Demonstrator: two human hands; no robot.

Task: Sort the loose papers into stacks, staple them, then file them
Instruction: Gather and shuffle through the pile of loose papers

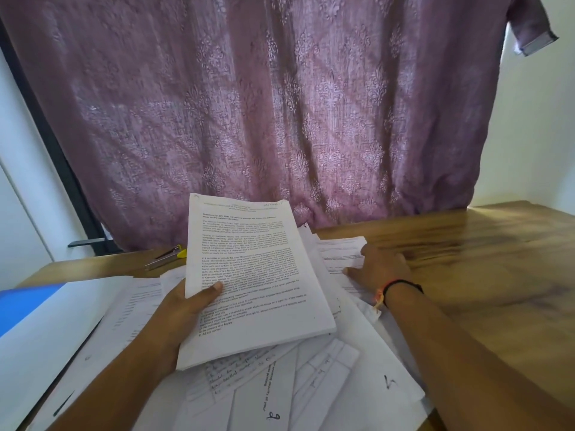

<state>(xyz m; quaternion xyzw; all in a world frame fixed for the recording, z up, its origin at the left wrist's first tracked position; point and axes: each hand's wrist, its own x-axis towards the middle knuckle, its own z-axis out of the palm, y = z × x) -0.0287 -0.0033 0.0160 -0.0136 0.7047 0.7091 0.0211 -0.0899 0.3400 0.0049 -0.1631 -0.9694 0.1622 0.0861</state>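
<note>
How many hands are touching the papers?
2. The left hand holds a printed stack, thumb on top; the right hand rests on loose sheets at the pile's far right. No other hand shows.

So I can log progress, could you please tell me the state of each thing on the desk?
Stack: held up, tilted, in left hand.
Right hand: on a sheet; grip unclear.
Loose papers: spread, unsorted.
Stapler: lying untouched.
Folder: lying flat.
Curtain: drawn.
</note>
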